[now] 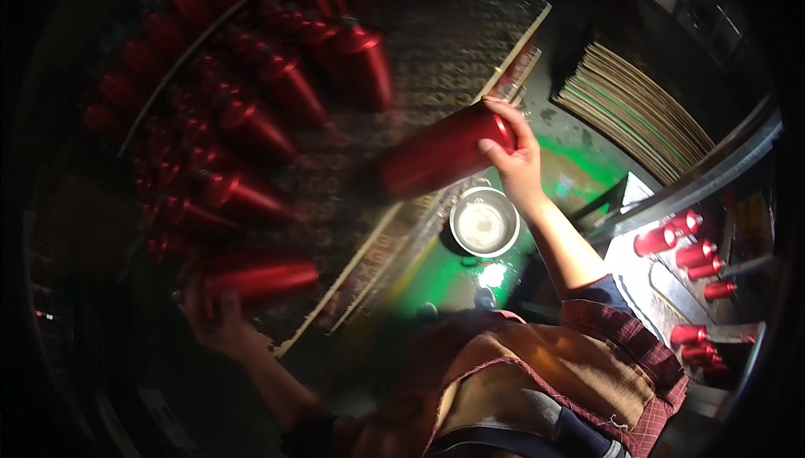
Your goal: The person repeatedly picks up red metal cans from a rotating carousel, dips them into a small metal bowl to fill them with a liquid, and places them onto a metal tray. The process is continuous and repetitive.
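Observation:
My right hand (516, 154) grips one end of a red metal bottle (440, 150), thumb on top and fingers round the far side. The bottle is held tilted over the edge of a board with printed lettering (436, 64). Lower left, in dim light, my left hand (220, 317) is closed round the left end of another red metal bottle (272, 277), which lies nearly level. Motion blurs this bottle and hand a little. Beyond it, several more red bottles (260, 127) stand on the board in rows, their narrow necks upward.
A round, pale metal pot (464, 209) sits below the board's edge, near a green floor (444, 278). Flat sheets are stacked (633, 110) at the far right. Nearer, several red bottles (656, 241) rest on a brightly lit surface. A curved rail (180, 64) runs behind the bottle rows.

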### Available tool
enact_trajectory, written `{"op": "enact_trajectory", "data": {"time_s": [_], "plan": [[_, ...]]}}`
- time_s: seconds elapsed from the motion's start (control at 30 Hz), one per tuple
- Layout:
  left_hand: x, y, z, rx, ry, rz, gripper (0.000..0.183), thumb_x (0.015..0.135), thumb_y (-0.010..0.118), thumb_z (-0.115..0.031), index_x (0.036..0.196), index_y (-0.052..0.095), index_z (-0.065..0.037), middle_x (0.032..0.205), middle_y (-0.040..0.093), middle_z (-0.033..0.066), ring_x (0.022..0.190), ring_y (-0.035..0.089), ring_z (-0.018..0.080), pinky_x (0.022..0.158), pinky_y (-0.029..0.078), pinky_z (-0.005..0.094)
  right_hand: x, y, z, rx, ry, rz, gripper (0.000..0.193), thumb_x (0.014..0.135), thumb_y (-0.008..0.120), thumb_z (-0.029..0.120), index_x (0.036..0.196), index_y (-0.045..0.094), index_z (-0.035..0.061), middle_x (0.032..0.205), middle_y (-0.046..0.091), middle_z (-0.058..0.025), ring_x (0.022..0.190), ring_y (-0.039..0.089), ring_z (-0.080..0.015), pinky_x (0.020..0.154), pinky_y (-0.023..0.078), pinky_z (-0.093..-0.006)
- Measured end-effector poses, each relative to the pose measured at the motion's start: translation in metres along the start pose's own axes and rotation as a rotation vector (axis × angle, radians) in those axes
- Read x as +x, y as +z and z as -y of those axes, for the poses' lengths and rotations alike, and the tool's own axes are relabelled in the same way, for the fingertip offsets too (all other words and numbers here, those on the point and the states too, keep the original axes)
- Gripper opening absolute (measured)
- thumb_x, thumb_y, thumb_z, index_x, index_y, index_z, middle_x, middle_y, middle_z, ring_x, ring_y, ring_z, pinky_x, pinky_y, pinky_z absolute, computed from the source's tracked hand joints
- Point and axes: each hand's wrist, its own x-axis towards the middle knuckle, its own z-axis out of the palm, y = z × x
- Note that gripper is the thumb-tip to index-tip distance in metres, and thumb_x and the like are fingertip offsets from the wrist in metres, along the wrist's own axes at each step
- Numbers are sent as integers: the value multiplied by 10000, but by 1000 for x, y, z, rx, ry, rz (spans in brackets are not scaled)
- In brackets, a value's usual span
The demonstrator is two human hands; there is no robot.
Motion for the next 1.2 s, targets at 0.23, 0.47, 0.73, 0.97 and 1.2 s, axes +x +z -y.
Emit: {"op": "enact_trajectory", "data": {"time_s": [0.23, 0.47, 0.73, 0.97, 1.2], "plan": [[-114, 206, -116, -1490, -1394, 273, 496, 959, 487, -463, 1324, 537, -131, 1091, 669, 93, 979, 653, 301, 874, 541, 423, -65, -161, -73, 739, 1032, -296, 540, 899, 639, 437, 1367, 486, 216, 1285, 546, -54, 1105, 605, -238, 778, 600, -456], [-213, 447, -86, -1499, -2359, 517, 555, 918, 483, -537, 1233, 585, -92, 1122, 635, 154, 971, 598, 440, 787, 572, 603, -73, -186, -153, 1413, 1120, -297, 595, 918, 577, 561, 1299, 547, 105, 1268, 601, -139, 1139, 600, -311, 967, 508, -547], [-234, 518, -59, -1800, -2310, 673, 438, 956, 431, -455, 1094, 673, -117, 1072, 694, 88, 969, 663, 304, 732, 599, 539, -71, -173, -128, 1415, 932, -257, 669, 896, 560, 583, 1361, 486, 108, 1315, 573, -173, 1132, 628, -319, 911, 559, -524], [-279, 477, -23, -2421, -2216, 815, 522, 934, 543, -364, 1339, 526, -34, 1395, 501, 200, 1323, 390, 472, 1011, 399, 690, -179, -217, -57, 1185, 834, -447, 658, 874, 570, 601, 1339, 498, 142, 1376, 546, -164, 1214, 562, -353, 1004, 404, -649], [-315, 319, -59, -1190, -1731, 992, 539, 928, 515, -536, 1225, 600, -94, 1211, 645, 101, 1087, 620, 312, 913, 523, 528, -421, -357, 155, 420, 700, -1242, 514, 915, 616, 416, 1335, 517, 137, 1232, 601, -92, 1106, 615, -244, 888, 554, -491]]}}
